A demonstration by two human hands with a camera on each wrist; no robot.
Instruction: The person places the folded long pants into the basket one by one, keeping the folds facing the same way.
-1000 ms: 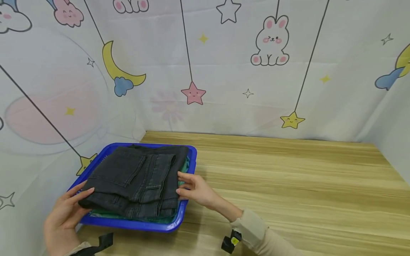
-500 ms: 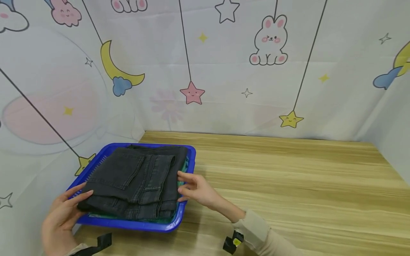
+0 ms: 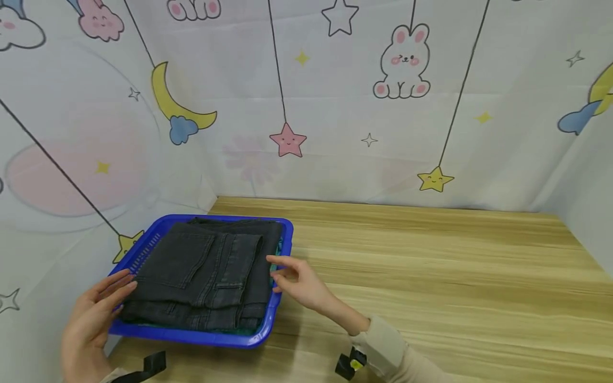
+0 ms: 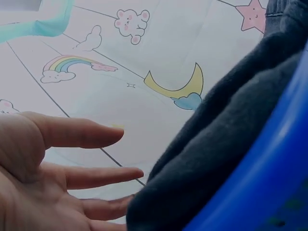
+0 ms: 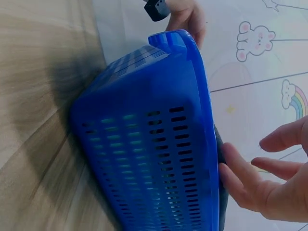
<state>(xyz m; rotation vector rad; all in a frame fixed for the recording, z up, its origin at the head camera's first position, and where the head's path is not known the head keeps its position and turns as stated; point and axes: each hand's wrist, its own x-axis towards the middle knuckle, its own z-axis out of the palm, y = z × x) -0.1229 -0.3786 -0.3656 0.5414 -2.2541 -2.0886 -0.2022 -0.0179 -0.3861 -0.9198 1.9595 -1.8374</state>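
Folded black jeans (image 3: 187, 266) lie flat on top of green cloth (image 3: 274, 266) inside a blue plastic basket (image 3: 191, 337). My left hand (image 3: 93, 319) is at the near left corner of the jeans, its fingers extended; in the left wrist view the fingertips come up to the dark fabric (image 4: 207, 159) without curling round it. At the basket's right rim is my right hand (image 3: 304, 282), fingers loosely bent and nothing gripped. Seen from the right wrist, two fingertips of that hand (image 5: 269, 187) reach the rim and the edge of the jeans.
The basket stands at the left of a wood-grain table (image 3: 407, 266), close to the left wall. A white cloth backdrop (image 3: 335, 106) printed with stars, a moon and a rabbit rises behind the table. The basket's sides are slotted.
The jeans have settled lower and flatter in the basket. My right hand has drawn slightly right from their edge, and my left fingers have loosened from the corner.
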